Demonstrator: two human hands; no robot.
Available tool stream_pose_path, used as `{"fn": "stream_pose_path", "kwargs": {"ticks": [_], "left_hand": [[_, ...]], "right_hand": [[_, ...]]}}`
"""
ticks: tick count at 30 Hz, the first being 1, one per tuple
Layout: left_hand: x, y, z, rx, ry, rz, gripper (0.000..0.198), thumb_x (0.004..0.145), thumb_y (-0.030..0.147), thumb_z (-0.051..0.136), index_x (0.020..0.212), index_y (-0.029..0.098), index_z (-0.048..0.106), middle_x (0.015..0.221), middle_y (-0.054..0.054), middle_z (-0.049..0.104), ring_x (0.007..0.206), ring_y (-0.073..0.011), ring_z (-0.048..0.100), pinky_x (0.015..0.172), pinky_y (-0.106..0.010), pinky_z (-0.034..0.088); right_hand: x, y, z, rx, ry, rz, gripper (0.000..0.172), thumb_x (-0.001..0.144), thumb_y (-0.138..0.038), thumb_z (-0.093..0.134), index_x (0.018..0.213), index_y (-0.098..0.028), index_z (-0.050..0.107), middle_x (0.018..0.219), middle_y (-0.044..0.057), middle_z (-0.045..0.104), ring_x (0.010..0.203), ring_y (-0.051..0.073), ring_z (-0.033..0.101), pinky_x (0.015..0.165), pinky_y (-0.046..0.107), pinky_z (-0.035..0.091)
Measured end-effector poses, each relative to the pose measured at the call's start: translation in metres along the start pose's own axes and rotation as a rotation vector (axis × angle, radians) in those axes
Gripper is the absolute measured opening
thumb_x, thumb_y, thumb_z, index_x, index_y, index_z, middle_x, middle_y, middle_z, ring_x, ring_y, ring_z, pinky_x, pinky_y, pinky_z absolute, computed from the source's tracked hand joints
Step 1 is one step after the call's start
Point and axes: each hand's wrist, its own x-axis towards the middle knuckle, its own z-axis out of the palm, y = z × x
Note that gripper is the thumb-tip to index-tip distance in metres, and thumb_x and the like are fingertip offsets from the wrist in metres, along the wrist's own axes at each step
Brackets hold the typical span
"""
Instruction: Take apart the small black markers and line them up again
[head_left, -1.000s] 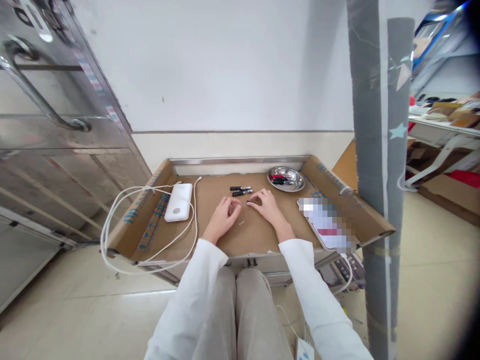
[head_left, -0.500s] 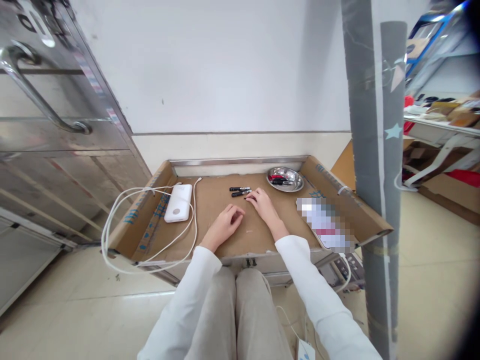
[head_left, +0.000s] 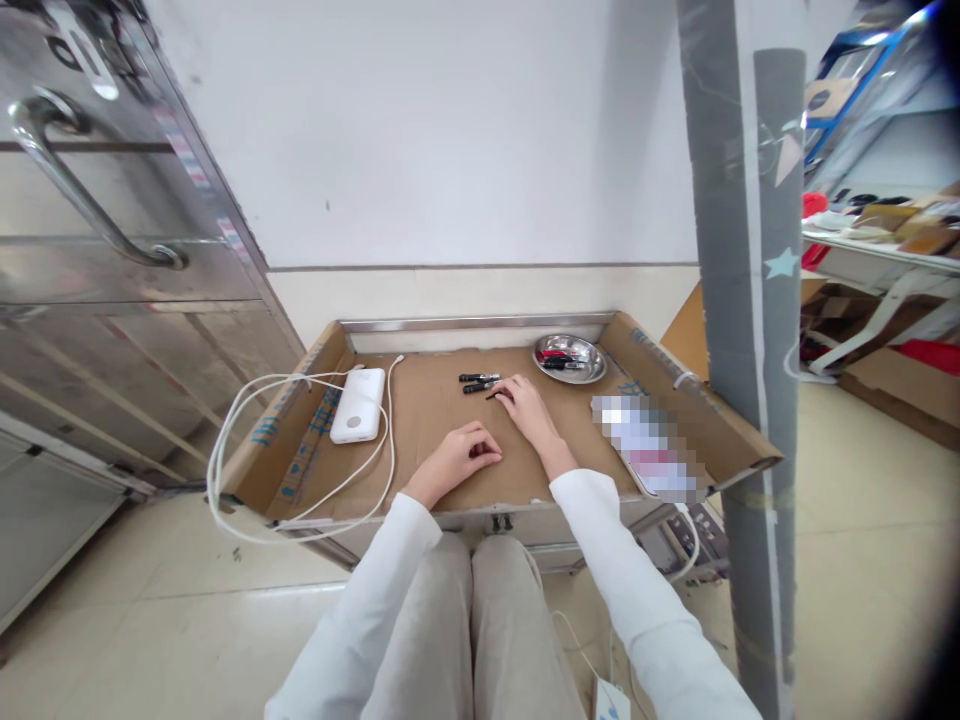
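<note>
Evidently pinched for fine control, a small thin black piece [head_left: 492, 398] sits between the fingertips of the right hand [head_left: 527, 410], over the brown cardboard-lined surface [head_left: 420, 390]; whether it touches, I cannot tell. The left hand [head_left: 459, 462] rests nearer the body, fingers curled narrow, any grip hidden. Two black pens with silvery ends [head_left: 472, 389] lie just beyond the right hand, probably for easy reach, while a round shiny metal bowl [head_left: 592, 374] likely stops its red and black pens [head_left: 562, 364] rolling.
</note>
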Motion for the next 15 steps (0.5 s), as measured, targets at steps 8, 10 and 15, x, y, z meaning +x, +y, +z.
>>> {"fn": "stream_pose_path", "kwargs": {"ticks": [8,10,15], "left_hand": [[0.037,-0.024,0.011,0.141,0.31,-0.028,0.019,0.09,0.019,0.044,0.103,0.02,0.059,0.103,-0.007,0.06,0.096,-0.0176,0.059,0.089,-0.035,0.046],[0.047,-0.032,0.011,0.145,0.378,-0.056,0.019,0.09,0.018,0.044,0.095,0.02,0.062,0.099,-0.007,0.06,0.094,-0.0174,0.06,0.09,-0.036,0.046],[0.058,-0.042,0.005,-0.036,0.531,-0.156,0.007,0.084,0.018,0.055,0.086,0.019,0.062,0.089,-0.003,0.066,0.082,-0.0145,0.064,0.082,-0.03,0.049]], "right_hand": [[0.011,0.014,-0.037,-0.176,0.402,0.246,0.03,0.091,-0.027,0.033,0.098,-0.017,0.061,0.098,0.014,0.058,0.096,0.026,0.049,0.089,0.042,0.035],[0.017,0.03,-0.048,-0.263,0.389,0.355,0.029,0.089,-0.023,0.035,0.093,-0.014,0.062,0.099,0.017,0.058,0.099,0.029,0.048,0.09,0.044,0.033],[0.027,0.068,-0.061,-0.418,0.198,0.572,0.022,0.083,-0.015,0.043,0.086,-0.013,0.065,0.103,0.019,0.06,0.104,0.03,0.047,0.087,0.044,0.034]]}}
